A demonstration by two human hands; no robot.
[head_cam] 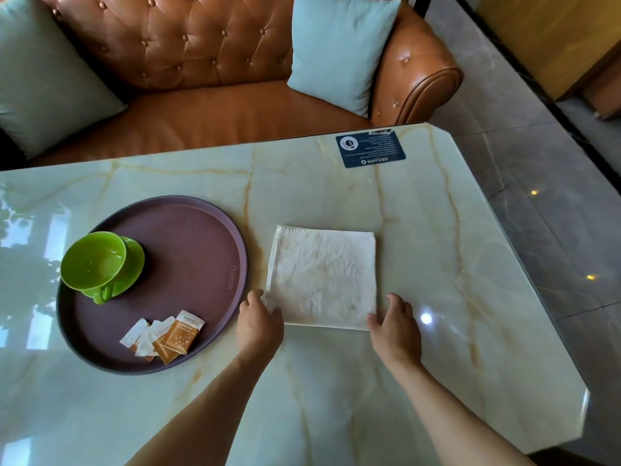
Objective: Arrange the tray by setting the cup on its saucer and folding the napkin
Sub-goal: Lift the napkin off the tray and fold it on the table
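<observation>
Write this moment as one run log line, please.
cup: on saucer, in tray | napkin: flat on table | left hand, right hand: at near corners

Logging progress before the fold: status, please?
Left hand and right hand at napkin's near corners, grip unclear. Green cup on saucer in tray. Nothing blocking.

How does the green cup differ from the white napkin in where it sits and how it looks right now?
The green cup stands on its saucer inside the round tray; the white napkin lies flat on the table, outside the tray. The cup is untouched; the napkin has the left hand and right hand at its near corners.
</observation>
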